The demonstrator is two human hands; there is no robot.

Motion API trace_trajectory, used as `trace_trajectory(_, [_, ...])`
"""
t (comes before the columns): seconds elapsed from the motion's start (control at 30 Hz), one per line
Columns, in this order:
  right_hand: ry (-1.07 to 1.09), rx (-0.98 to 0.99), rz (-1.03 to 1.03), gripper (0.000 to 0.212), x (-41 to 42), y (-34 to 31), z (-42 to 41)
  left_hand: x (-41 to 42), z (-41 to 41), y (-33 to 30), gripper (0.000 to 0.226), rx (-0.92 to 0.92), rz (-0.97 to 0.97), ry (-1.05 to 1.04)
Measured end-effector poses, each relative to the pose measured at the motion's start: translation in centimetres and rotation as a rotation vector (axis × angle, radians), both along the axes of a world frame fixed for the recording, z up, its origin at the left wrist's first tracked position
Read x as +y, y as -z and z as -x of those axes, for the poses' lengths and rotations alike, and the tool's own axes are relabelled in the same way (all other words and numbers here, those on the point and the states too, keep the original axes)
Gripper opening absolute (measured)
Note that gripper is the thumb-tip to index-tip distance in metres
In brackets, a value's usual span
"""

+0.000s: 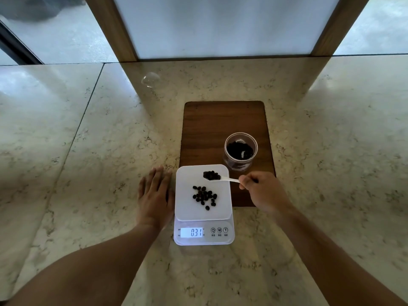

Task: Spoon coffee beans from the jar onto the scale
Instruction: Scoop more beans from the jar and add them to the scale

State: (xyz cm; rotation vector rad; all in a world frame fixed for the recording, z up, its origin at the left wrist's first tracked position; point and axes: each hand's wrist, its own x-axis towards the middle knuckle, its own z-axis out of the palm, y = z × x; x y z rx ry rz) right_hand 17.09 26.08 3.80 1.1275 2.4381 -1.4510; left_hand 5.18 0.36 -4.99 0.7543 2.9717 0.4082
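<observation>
Nearest the camera, two bare forearms are being extended over a marble counter. Between them a white digital scale is sitting, its lit display being read as 0.31 and three round buttons being shown beside it. The left hand is being laid flat on the counter with the fingers spread wide and holding nothing, its thumb side lying just beside the left edge of the scale. A loose cluster of coffee beans is lying on the scale's platform, a little right of that hand and left of the other. The right hand is being closed in a pinch on the handle of a small white spoon, which is being held out to the left, over the far right corner of the platform. A heap of beans is being carried in the spoon's bowl, above and beyond the cluster. Farther off, a clear open jar with beans in it is standing on a dark wooden board, just beyond the right hand. A frosted panel in a wooden frame is being seen at the far edge.
</observation>
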Motion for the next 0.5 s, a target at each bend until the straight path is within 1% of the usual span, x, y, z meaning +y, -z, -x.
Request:
trace_trajectory(0.13, [-0.007,0.005,-0.032,0.034,-0.3,0.4,-0.3,0.0,0.0,0.0,0.058,-0.013,0.003,-0.003])
trace_trajectory(0.27, [-0.04,0.063,-0.124,0.032,-0.7,0.7,-0.6,0.0,0.0,0.1,0.056,-0.019,0.0,-0.007])
trace_trajectory(0.5, [-0.085,0.148,-0.215,0.025,-1.3,1.2,-1.0,-0.1,0.0,0.1,0.055,-0.025,0.009,-0.009])
